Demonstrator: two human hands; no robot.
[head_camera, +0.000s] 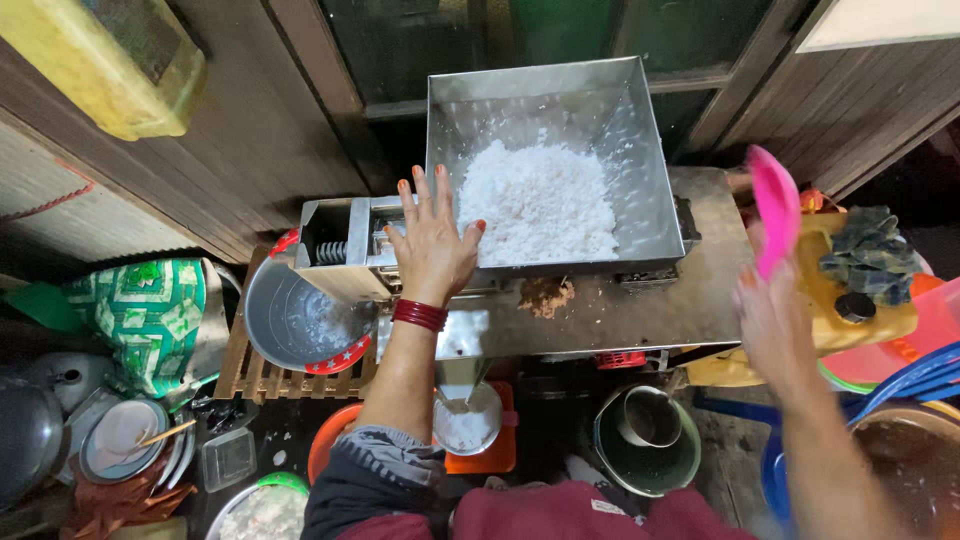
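Head view, looking down. Nearest the wearer, a dark-red garment and a grey-and-black sleeve are cut off by the lower edge. Below the bench stand an orange plastic basin (330, 440), largely hidden by the forearm, and a green bucket holding a steel cup (646, 440). The left hand (432, 245), fingers spread and gripping nothing, lies flat on the steel grating machine (350, 245) at the corner of the square steel hopper (640, 150), which holds a heap of white shredded coconut (540, 200). A round steel bowl with a red rim (300, 325) sits beneath the machine's left end. The right hand (775, 320), motion-blurred, grasps a bright pink plastic scoop (776, 205); its grip is hard to make out. A yellow plastic jerrycan (120, 70) hangs upper left, partly cropped.
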